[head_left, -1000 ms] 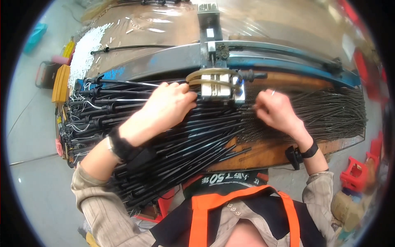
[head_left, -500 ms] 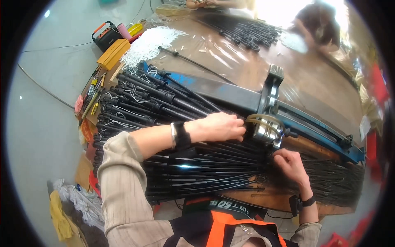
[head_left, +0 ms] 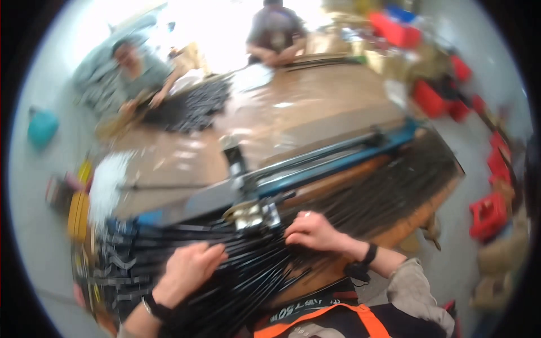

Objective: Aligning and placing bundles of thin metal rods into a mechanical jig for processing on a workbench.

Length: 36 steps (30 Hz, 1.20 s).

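Many thin black rods (head_left: 265,270) lie fanned over the near side of the table, with thicker black ends toward the left. My left hand (head_left: 194,265) is over the left part of this bundle, fingers curled together; whatever they hold is hidden. A shiny metal clamp block (head_left: 253,217) with a brownish curved band stands between and beyond my hands. Just right of it, my right hand (head_left: 313,231) is closed, thumb against fingers, above the thin ends of the rods. What it grips cannot be made out. The picture is smeared by motion.
Beyond my hands a blue metal rail (head_left: 338,160) runs rightward along the table (head_left: 315,96). A white pile of small pieces (head_left: 110,183) and a yellow box (head_left: 78,217) are at left. Two people sit across the table, one near a black rod pile (head_left: 205,104). Red bins (head_left: 487,214) stand right.
The view has swung right and up, bringing the people and red bins into sight. My left hand has moved away from the clamp block, leftward and nearer; my right hand stays beside it.
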Each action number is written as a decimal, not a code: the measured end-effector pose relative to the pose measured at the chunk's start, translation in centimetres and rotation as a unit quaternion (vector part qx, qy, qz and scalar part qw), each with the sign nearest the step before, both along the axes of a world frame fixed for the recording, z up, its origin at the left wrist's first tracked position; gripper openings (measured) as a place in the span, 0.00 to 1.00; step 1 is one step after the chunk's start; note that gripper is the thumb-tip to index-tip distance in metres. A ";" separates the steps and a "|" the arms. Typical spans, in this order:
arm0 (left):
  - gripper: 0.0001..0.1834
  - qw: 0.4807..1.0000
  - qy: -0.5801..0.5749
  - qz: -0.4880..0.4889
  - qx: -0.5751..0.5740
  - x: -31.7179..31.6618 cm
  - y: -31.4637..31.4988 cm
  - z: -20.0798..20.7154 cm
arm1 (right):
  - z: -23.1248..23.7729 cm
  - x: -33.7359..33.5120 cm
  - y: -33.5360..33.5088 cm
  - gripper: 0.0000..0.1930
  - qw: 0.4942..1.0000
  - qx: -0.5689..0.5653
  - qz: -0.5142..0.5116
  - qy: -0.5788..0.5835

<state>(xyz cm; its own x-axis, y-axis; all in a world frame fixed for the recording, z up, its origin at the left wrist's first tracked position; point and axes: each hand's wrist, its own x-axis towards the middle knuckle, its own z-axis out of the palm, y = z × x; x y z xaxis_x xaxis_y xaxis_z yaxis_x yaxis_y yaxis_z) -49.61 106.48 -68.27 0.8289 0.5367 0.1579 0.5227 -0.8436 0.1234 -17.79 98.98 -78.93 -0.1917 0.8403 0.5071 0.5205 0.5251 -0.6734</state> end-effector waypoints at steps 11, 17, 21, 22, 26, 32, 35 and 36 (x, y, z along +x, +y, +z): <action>0.09 0.999 -0.036 -0.030 -0.019 4.8 -2.9 0.6 | 0.9 1.1 -4.1 0.08 0.993 0.020 -0.062 0.095; 0.12 0.993 -0.053 -0.095 -0.038 4.7 -4.0 1.0 | 1.0 0.3 -4.5 0.10 0.994 0.055 -0.049 0.085; 0.10 0.994 0.028 -0.089 -0.061 5.8 -2.2 1.2 | 1.9 1.0 -4.1 0.16 0.984 0.142 -0.080 -0.067; 0.10 0.991 0.036 -0.109 -0.075 6.6 -1.9 0.9 | 1.6 1.6 -4.0 0.18 0.982 0.152 -0.083 -0.075; 0.11 0.989 -0.013 -0.147 0.000 13.1 -0.2 1.0 | 2.6 5.9 -2.0 0.22 0.961 0.227 -0.132 -0.083; 0.18 0.973 -0.063 -0.144 0.170 20.6 3.6 3.2 | -1.0 24.5 -2.9 0.22 0.916 0.137 -0.363 -0.099; 0.21 0.971 -0.018 -0.207 0.119 26.9 4.1 2.5 | 1.9 25.7 -4.4 0.19 0.929 0.201 -0.296 -0.092; 0.22 0.969 0.006 -0.230 0.094 28.2 4.1 2.4 | 1.4 27.0 -4.7 0.19 0.929 0.201 -0.297 -0.095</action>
